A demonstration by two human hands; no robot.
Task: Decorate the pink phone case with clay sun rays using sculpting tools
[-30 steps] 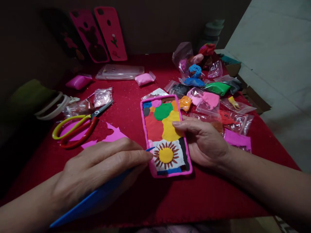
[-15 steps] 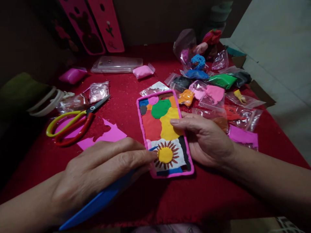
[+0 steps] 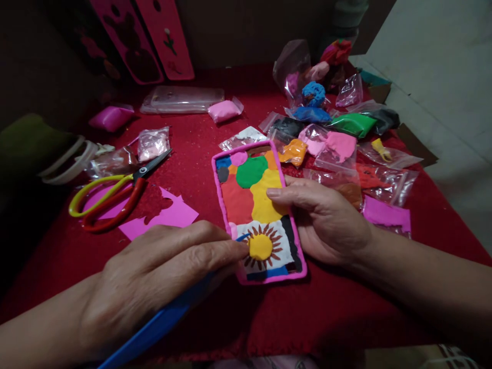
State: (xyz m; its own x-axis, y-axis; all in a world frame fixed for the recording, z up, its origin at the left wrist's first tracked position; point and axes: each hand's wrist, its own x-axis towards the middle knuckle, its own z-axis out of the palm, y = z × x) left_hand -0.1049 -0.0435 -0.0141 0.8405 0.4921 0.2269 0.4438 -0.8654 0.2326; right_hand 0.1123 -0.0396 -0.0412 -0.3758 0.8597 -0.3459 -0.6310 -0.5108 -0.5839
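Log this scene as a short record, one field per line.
Left hand: holds a blue tool, tip by the left petals of the flower
Right hand: grips the decorated case at its right edge, thumb on a yellow patch
Case rim: pink
Scissors: on the red cloth, handles yellow and red
Far right: bagged coloured material
Back left: two pink cases, upright

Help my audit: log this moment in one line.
left hand: holds blue tool | right hand: holds decorated case | scissors: on cloth
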